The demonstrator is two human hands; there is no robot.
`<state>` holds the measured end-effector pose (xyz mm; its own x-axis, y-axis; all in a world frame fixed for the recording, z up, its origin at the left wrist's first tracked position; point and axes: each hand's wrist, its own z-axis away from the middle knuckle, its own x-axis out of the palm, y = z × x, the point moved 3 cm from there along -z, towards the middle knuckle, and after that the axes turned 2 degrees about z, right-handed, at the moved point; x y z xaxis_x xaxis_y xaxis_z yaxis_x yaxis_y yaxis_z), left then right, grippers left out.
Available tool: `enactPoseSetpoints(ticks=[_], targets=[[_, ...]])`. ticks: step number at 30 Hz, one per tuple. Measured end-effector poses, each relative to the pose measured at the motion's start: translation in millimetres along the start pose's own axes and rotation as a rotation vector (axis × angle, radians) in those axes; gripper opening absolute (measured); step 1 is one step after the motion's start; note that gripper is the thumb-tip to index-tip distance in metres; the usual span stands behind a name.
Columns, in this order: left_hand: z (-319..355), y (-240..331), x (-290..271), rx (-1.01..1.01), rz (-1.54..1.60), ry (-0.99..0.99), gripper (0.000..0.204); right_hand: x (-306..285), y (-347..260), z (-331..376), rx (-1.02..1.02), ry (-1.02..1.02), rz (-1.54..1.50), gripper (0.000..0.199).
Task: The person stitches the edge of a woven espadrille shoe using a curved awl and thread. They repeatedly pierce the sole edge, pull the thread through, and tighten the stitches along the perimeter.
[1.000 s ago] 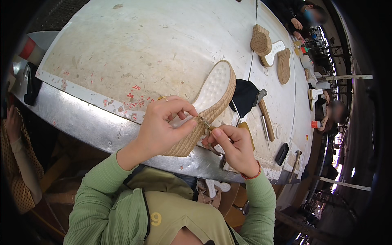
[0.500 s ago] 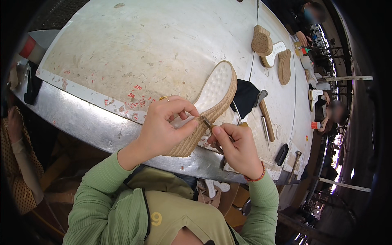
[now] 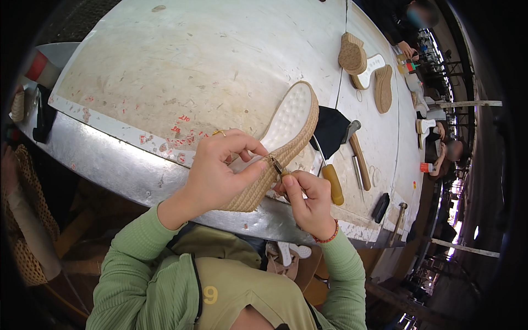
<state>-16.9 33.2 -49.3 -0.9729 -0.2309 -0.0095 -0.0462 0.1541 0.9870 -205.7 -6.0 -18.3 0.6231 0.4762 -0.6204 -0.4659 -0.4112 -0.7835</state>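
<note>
A wedge shoe sole, its side wrapped in tan braided rope and its inside white and dimpled, lies tilted at the table's near edge. My left hand is closed at the sole's upper edge, thumb and forefinger pinching the rope rim. In my closed right hand is a small hand tool with a narrow metal tip, which meets the rope side right by my left fingertips. My fingers cover most of its handle, so its exact kind is unclear.
Right of the sole lie a black cloth, a yellow-handled tool, a hammer and a knife. Farther off are more rope-covered wedges. Other people sit along the far right side; a person's sleeve shows at left.
My right hand has shifted slightly left and down, its tool now steeper against the rope. The yellow handle beside it has come into view. My left hand and the sole stay nearly still.
</note>
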Motion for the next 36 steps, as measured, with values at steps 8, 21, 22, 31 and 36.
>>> enactPoseSetpoints(ticks=[8,21,22,31,36], targets=[[-3.1,3.9,0.3,0.045,-0.035,0.013,0.009,4.6,7.7,0.5,0.309,-0.133,-0.576,0.037],[-6.3,0.6,4.1,-0.033,-0.002,0.028,0.004,-10.1,7.3,1.8,0.304,-0.181,-0.321,0.034],[-6.1,-0.2,4.0,-0.045,-0.005,0.031,0.004,-11.4,6.4,0.8,0.271,-0.165,-0.251,0.033],[-4.4,-3.4,3.8,-0.039,0.045,0.033,0.004,-21.1,-17.7,-13.7,0.154,-0.173,0.022,0.025],[-4.0,-6.5,3.7,-0.055,0.069,0.033,0.005,-22.6,-22.0,-17.9,0.088,-0.187,0.124,0.022]])
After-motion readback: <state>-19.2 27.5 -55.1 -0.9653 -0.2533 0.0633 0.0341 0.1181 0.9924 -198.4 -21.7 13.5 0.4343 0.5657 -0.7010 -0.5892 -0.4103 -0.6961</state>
